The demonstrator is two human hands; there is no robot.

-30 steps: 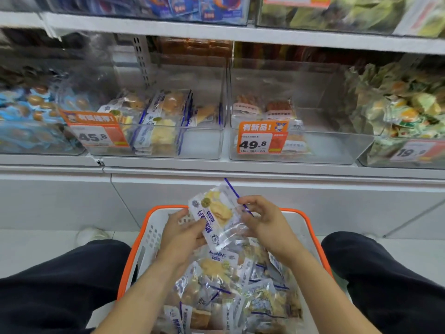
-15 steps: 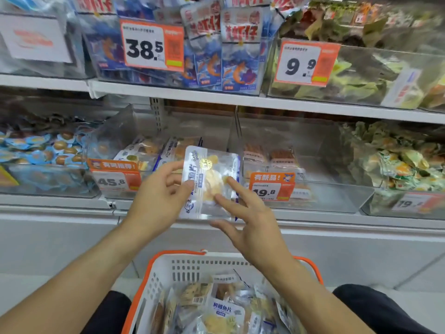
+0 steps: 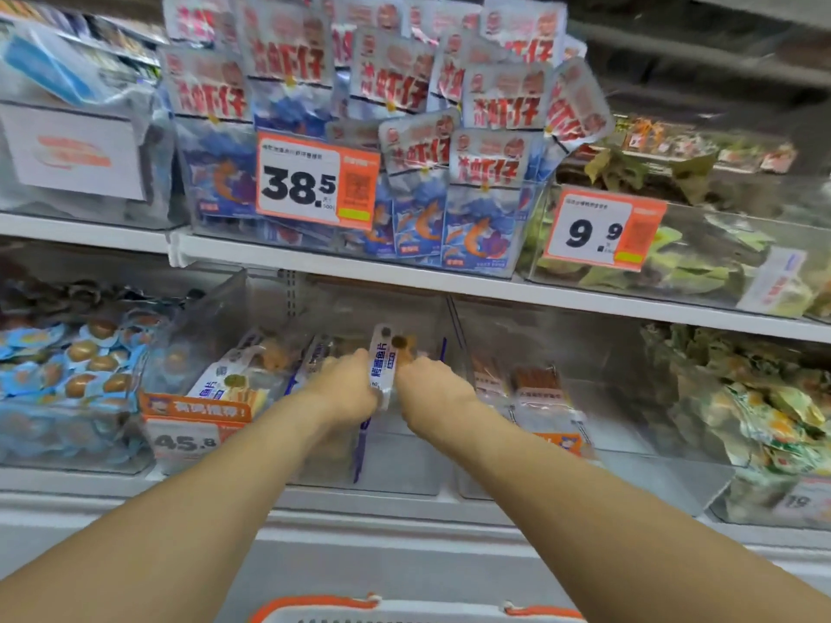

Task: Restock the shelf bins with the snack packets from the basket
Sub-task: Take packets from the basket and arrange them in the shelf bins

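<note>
Head view: the lower shelf (image 3: 404,285) carries a clear bin (image 3: 404,465) tagged 45.8, part-filled on its left with matching packets. Both arms reach into its emptier right side. Left hand (image 3: 346,388) and right hand (image 3: 431,393) flank one fish-slice snack packet (image 3: 382,366), upright, edge toward us, long axis vertical. Fingers look curled around its lower sides; blur hides the tips. The basket (image 3: 404,611) sits below.

Even, bright overhead store light; motion blur smears everything, worst beyond the hands; wide-angle bending at edges.
</note>
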